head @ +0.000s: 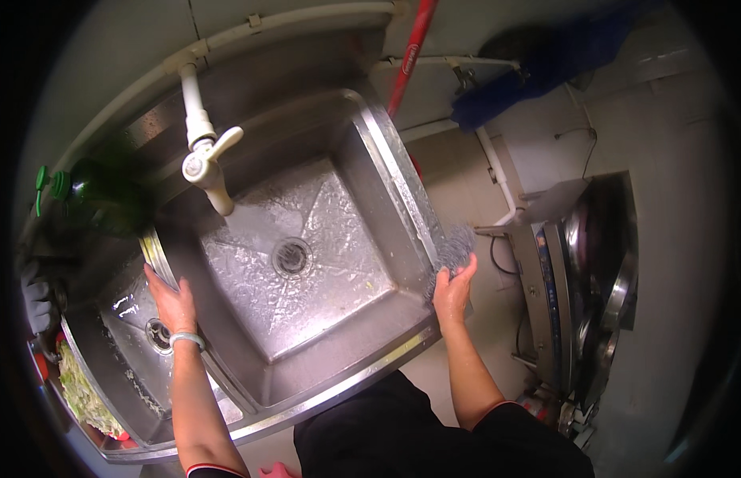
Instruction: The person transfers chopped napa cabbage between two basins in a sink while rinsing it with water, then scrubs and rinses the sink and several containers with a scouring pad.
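Note:
A grey metal-wire scouring pad (pixel 457 246) is in my right hand (pixel 453 293), pressed against the right rim of a stainless steel sink (pixel 400 179). My left hand (pixel 172 302), with a pale bangle at the wrist, lies on the divider (pixel 158 257) between the two basins, fingers and thumb apart. In the large basin, wet and rippled with water, a round drain (pixel 292 259) sits near the middle. A white plastic tap (pixel 206 164) reaches over it from the wall pipe. The smaller left basin has its own drain (pixel 159 334) and pale food scraps along one side.
A dark green bottle (pixel 110 194) with a green pump top stands behind the divider. Chopped leafy vegetables (pixel 83 388) lie at the far left, near a grey glove (pixel 37 302). A red pole (pixel 411 60) leans behind the sink. Metal pans (pixel 615 293) stand at right.

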Tool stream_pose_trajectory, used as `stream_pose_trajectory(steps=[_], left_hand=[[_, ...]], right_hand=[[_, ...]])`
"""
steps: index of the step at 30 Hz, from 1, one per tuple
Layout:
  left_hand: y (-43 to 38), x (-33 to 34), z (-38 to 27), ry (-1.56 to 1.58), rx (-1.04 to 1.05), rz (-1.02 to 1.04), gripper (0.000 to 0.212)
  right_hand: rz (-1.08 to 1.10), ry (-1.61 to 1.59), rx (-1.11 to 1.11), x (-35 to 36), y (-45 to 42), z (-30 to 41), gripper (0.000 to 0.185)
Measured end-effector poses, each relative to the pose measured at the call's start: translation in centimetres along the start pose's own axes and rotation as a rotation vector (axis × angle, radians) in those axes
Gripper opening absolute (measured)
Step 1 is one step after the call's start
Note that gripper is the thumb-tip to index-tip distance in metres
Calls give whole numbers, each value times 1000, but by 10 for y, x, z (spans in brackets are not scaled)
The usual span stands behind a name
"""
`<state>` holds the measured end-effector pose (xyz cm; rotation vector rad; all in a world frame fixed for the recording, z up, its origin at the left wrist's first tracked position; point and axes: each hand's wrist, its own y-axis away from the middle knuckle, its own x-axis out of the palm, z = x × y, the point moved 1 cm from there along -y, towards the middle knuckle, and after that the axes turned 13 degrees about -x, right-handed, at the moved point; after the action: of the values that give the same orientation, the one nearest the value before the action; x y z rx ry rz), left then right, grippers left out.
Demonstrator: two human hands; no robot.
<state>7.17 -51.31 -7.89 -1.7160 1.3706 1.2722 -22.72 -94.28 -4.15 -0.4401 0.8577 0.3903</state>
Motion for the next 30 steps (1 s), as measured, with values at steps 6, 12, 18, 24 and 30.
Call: stream_pose_trajectory(steps=[6,12,18,24,30], left_hand=[[4,-2,2,31,19,-34,89],[5,-1,-12,61,10,-31,89],[10,-10,-15,47,-67,-10,90],[5,-11,-8,27,-13,-70,91],[4,-4,-18,8,-25,-58,90]], right_hand=[[192,227,-268,105,-106,73,66],[270,69,-475,211,-171,183,62],[731,-270,-865,198,-83,169,59],[630,-9,-223,271,-69,26,61],[664,36,-366,370,-18,90,42]])
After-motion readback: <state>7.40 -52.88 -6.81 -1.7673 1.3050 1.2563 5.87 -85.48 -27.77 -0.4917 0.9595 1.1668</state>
